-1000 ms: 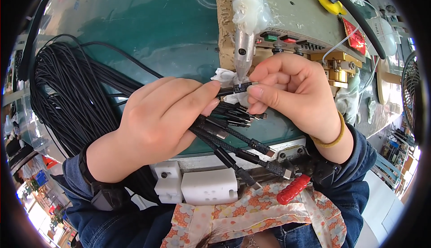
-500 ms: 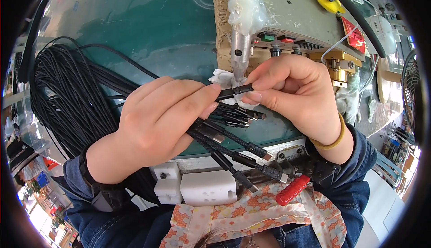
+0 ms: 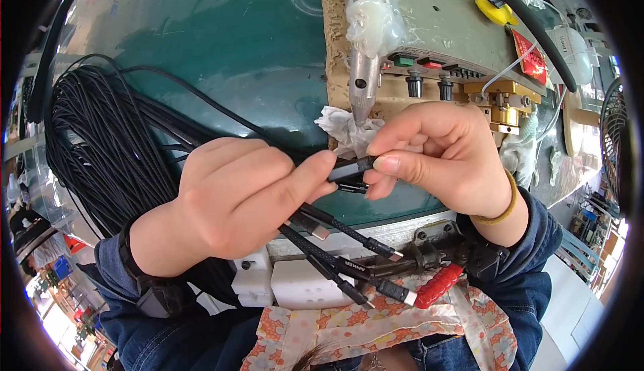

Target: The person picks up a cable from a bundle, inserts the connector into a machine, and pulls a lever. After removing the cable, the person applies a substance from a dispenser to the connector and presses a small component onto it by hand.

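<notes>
My left hand (image 3: 235,196) is closed around a black cable, gripping its connector sleeve (image 3: 347,168) between thumb and forefinger. From the other side my right hand (image 3: 446,160) pinches the sleeve's far end between thumb and index finger. Below my left hand hang several more braided cable ends (image 3: 362,237) with bare metal plugs, fanned toward me. Just above the held cable, a metal nozzle (image 3: 362,92) points down at a crumpled white tissue (image 3: 345,126). The left palm hides how the cables run through it.
A large coil of black cable (image 3: 100,129) lies on the green tabletop (image 3: 235,42) at the left. A grey control box (image 3: 429,29) with knobs stands at the far right, beside a brass fitting (image 3: 506,106). In front are a white block (image 3: 312,284) and a red-handled clamp (image 3: 439,285).
Both hands have shifted slightly toward me, carrying the connector down and away from the nozzle tip. The loose cable ends have swung a little nearer to me.
</notes>
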The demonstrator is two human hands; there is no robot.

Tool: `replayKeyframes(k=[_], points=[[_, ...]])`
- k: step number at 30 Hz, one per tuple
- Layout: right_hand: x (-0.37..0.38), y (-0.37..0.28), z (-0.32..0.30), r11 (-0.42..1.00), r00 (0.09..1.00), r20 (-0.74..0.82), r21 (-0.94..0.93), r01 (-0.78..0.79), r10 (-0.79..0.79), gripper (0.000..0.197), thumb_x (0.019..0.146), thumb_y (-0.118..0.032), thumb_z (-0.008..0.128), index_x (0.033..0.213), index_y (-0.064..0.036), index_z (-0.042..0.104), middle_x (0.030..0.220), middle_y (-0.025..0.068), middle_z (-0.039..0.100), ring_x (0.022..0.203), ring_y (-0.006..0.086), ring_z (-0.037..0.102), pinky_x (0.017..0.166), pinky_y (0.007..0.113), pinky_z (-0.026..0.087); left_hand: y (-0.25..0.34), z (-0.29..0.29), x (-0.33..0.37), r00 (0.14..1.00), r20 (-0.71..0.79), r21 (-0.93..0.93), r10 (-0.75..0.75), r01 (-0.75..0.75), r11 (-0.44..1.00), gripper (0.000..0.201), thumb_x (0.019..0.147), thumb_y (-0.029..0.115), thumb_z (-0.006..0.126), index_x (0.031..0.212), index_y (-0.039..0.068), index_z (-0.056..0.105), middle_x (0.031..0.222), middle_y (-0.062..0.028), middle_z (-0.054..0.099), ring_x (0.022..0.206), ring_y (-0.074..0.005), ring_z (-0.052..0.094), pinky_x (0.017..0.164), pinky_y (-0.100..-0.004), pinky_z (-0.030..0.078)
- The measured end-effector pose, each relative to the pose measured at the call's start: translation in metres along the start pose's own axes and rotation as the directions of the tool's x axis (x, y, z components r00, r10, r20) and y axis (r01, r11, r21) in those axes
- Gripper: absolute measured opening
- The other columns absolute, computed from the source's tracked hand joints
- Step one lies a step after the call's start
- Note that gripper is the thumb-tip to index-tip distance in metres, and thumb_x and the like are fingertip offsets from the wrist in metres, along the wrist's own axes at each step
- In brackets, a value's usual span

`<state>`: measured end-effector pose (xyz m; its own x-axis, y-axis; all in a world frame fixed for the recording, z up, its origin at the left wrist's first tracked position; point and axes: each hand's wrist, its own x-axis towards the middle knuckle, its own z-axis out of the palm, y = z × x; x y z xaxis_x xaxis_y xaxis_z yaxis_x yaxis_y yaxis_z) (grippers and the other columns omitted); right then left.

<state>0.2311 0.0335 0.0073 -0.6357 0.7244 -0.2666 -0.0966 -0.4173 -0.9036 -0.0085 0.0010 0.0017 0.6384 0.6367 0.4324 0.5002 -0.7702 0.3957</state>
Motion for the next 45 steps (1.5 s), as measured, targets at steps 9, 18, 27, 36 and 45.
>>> replayKeyframes(k=[9,18,27,36,45], points=[[-0.003,-0.009,-0.001,0.981,0.992,0.126,-0.192,0.019,0.006,0.013,0.079,0.007,0.065,0.092,0.0076,0.062,0.08,0.0132,0.065,0.069,0.0193,0.066,0.063,0.026,0.054,-0.001,-0.003,0.008,0.999,0.031,-0.105,0.024,-0.02,0.994,0.033,0.066,0.013,0.076,0.094,0.0,0.067,0.059,-0.0011,0.044,0.044,-0.0133,0.044,0.038,-0.0261,0.035],[0.003,-0.014,-0.002,0.677,0.744,0.536,-0.374,0.633,-0.4,0.016,0.069,0.0,0.074,0.083,0.0011,0.067,0.074,0.0101,0.063,0.06,0.0192,0.061,0.056,0.027,0.05,-0.005,0.006,0.012,0.996,-0.042,-0.217,-0.076,0.065,0.974,0.027,0.066,0.011,0.076,0.089,0.001,0.065,0.068,-0.0063,0.056,0.054,-0.0211,0.053,0.047,-0.0292,0.043],[0.001,-0.008,-0.01,0.668,0.88,0.252,-0.577,0.471,-0.403,0.015,0.07,0.003,0.073,0.084,0.0024,0.068,0.075,0.0111,0.064,0.064,0.0202,0.064,0.057,0.026,0.051,0.001,0.007,0.004,0.998,-0.053,-0.217,-0.034,0.022,0.976,0.022,0.068,0.004,0.072,0.087,-0.003,0.062,0.075,-0.011,0.059,0.06,-0.0227,0.06,0.05,-0.0296,0.049],[0.008,0.001,0.001,0.949,0.986,-0.162,-0.302,-0.096,0.048,0.01,0.084,-0.001,0.063,0.092,0.0051,0.061,0.079,0.0101,0.066,0.069,0.0133,0.065,0.063,0.023,0.053,0.007,0.01,0.008,0.977,-0.002,-0.039,-0.212,0.212,0.977,0.028,0.069,0.0,0.073,0.095,-0.002,0.063,0.076,-0.0119,0.06,0.062,-0.0241,0.06,0.055,-0.0303,0.049],[0.009,-0.001,-0.006,0.99,0.982,-0.125,0.022,-0.141,0.143,0.009,0.088,-0.003,0.058,0.095,0.0027,0.056,0.079,0.0093,0.066,0.07,0.0139,0.065,0.065,0.023,0.053,0.008,0.012,0.009,0.971,-0.037,-0.038,-0.236,0.235,0.971,0.029,0.071,-0.003,0.071,0.098,-0.002,0.063,0.078,-0.0117,0.06,0.064,-0.0235,0.059,0.056,-0.03,0.048]])
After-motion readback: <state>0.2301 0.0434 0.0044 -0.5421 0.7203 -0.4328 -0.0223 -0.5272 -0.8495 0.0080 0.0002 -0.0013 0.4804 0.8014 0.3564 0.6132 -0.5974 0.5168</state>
